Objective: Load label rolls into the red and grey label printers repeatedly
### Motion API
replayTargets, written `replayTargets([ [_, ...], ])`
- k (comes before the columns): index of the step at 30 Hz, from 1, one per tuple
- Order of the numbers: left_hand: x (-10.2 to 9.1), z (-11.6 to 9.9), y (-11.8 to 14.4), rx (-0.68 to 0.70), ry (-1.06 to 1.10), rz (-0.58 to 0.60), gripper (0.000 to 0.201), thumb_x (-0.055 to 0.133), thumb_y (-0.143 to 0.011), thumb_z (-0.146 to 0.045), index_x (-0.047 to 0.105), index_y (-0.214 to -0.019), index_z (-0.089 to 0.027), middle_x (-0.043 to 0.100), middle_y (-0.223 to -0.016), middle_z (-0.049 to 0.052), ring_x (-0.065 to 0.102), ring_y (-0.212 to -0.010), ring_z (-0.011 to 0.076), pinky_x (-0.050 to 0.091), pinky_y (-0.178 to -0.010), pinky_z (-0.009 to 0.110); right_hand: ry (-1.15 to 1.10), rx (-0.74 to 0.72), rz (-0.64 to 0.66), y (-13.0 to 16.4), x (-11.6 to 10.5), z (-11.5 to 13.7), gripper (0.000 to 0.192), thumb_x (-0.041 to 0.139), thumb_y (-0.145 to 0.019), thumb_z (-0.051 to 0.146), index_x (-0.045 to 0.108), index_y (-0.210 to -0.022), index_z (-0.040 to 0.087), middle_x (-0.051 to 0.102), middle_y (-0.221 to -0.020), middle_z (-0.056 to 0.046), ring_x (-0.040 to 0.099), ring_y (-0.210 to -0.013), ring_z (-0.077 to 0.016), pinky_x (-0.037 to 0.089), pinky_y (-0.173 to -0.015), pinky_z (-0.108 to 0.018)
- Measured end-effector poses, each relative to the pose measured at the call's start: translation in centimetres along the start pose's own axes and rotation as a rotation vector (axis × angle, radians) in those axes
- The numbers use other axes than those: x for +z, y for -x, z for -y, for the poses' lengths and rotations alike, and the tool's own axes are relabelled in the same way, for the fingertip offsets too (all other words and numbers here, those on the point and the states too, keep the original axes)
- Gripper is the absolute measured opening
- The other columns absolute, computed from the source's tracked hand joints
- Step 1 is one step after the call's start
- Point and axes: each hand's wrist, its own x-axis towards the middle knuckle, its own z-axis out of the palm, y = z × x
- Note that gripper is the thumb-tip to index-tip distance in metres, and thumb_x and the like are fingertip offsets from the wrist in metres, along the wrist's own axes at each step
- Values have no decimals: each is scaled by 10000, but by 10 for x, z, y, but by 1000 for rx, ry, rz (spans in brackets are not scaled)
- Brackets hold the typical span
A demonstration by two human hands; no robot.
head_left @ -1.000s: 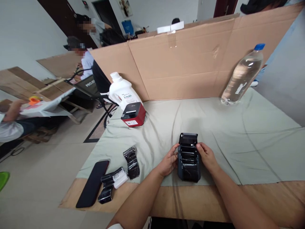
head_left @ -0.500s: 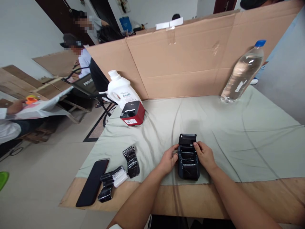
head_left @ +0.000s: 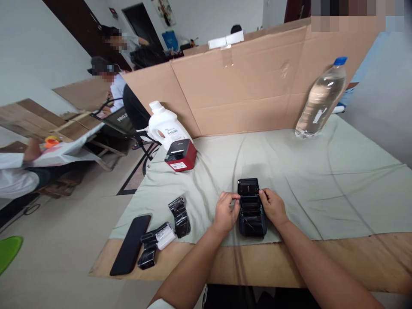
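A dark portable printer (head_left: 252,216) lies on the cloth with its lid (head_left: 248,187) flipped up and tilted away from me. Black glossy film covers part of its open bay. At the left edge, by the hinge, my left hand (head_left: 226,210) pinches the printer with thumb and forefinger. My right hand (head_left: 273,205) is closed along the opposite side, its thumb on the lid's edge. Two lengths of black film, one a roll (head_left: 180,217) and the other a crumpled strip (head_left: 149,249) beside a white roll (head_left: 165,237), rest to the left.
A black phone (head_left: 131,244) lies at the front left edge. Behind it stand a red and black boxy device (head_left: 182,155) and a white jug (head_left: 168,124). A clear bottle (head_left: 322,101) leans against the cardboard partition (head_left: 244,86). Other people sit or stand at the left.
My left fingers have drawn together into a pinch at the hinge. The printer's lid has tilted slightly. The camera view has shifted a little.
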Motion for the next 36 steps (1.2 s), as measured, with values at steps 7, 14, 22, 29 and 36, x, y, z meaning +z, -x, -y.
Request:
replayTargets([
  [7, 5, -51, -26, 60, -548, 531, 188, 548, -852, -264, 685, -939, -170, 670, -910, 106, 497, -986, 278, 370, -862, 439, 53, -30, -37, -1, 0, 0, 456, 237, -949, 468, 541, -713, 223, 612, -679, -41, 520, -648, -174, 323, -604, -267],
  [14, 16, -50, -37, 6, -582, 678, 201, 654, -771, -337, 697, -853, -158, 595, -966, 142, 468, -1026, 333, 330, -868, 457, 85, -38, -37, 0, -1, 2, 442, 252, -949, 437, 557, -716, 218, 618, -694, -45, 523, -662, -172, 307, -608, -267],
  [22, 16, -44, -30, -1, -431, 574, 189, 689, -753, -253, 625, -912, -174, 629, -940, 104, 485, -1005, 302, 321, -875, 432, 56, -30, -50, -1, 0, 3, 435, 263, -940, 435, 544, -690, 215, 607, -685, -47, 497, -650, -163, 295, -598, -266],
  [29, 9, -47, -22, -80, -77, 363, 221, 631, -796, -239, 575, -1000, -174, 629, -1014, 90, 535, -1004, 245, 351, -943, 419, -41, -29, -72, -1, 0, 0, 392, 329, -903, 439, 546, -668, 213, 581, -640, -33, 487, -620, -161, 319, -586, -266],
  [36, -41, -35, 26, -321, 542, 223, 339, 570, -837, -427, 551, -1037, -153, 638, -986, 81, 594, -910, 185, 463, -831, 307, -271, -8, -253, 9, -25, 18, 399, 316, -903, 443, 601, -931, 165, 612, -920, -104, 569, -771, -180, 466, -668, -307],
])
